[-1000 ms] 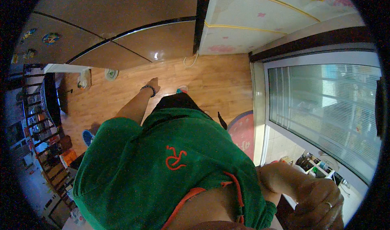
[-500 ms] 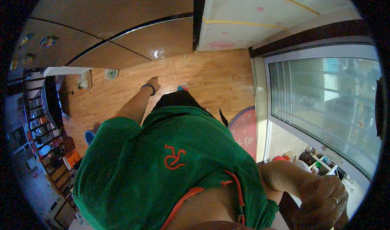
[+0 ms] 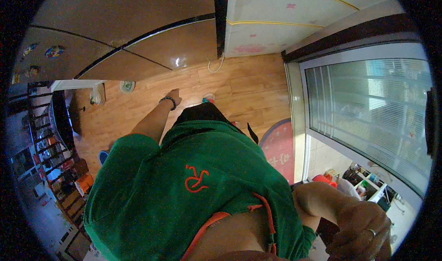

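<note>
My left hand, with a dark beaded bracelet at its wrist, hangs over the wooden floor. Its fingers look curled in and no object shows in it. On the lower right, my right hand is raised close to the camera, its fingers bent and pressed together, a ring on one of them. Whatever it grips, if anything, is hidden behind the knuckles. My green top with orange trim fills the middle, and one shoe shows below it.
Brown glossy cabinet doors and a pale flowered panel stand ahead. A sliding glass door is on the right, with a pink rounded mat beside its frame. A dish and a plastic bag lie at the left.
The view has tilted slightly, showing a bit more of the mat and the shelf past the door. My right hand has shifted a little left; my left hand stays nearly the same.
</note>
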{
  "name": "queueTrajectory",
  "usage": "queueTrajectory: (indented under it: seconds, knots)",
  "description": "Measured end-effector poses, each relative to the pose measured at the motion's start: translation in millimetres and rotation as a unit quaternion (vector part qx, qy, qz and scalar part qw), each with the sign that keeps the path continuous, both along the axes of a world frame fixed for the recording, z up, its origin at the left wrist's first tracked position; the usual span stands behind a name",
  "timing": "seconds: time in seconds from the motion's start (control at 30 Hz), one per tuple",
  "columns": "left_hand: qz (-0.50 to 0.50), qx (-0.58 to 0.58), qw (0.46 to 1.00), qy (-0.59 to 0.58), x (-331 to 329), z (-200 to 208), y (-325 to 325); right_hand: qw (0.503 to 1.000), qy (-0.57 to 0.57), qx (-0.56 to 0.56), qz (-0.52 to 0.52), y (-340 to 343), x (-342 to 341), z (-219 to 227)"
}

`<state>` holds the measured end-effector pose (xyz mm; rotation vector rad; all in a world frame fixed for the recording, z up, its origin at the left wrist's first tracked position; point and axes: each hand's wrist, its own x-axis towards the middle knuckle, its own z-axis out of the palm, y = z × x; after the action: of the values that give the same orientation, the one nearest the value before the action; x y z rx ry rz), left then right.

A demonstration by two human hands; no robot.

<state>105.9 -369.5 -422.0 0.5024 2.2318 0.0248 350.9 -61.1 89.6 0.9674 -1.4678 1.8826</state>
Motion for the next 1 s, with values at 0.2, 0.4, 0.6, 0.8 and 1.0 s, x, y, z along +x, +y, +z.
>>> queueTrajectory:
  seconds: [0.2, 0.4, 0.6, 0.8, 1.0]
  knots:
    - [-0.027, 0.015, 1.0, 0.003, 0.0, 1.8, 3.3, 1.0, -0.017, -0.003, -0.017, 4.5, 9.3, -6.5]
    - [-0.157, 0.128, 0.973, -0.108, 17.8, 60.6, 33.5, 0.99, -0.098, -0.014, -0.105, 20.2, 32.6, -33.7]
    - [-0.138, 0.231, 0.898, -0.348, 51.4, 187.9, 48.5, 0.649, -0.693, 0.111, -0.294, 22.2, 122.4, -208.0]
    - [-0.01, 0.242, 0.895, -0.373, 62.7, 220.1, 62.9, 0.612, -0.779, -0.069, -0.116, -37.5, 202.5, -293.5]
    - [-0.039, 0.252, 0.945, -0.206, 58.1, 184.7, 100.7, 0.638, -0.722, -0.149, -0.222, -43.4, 207.8, -325.7]
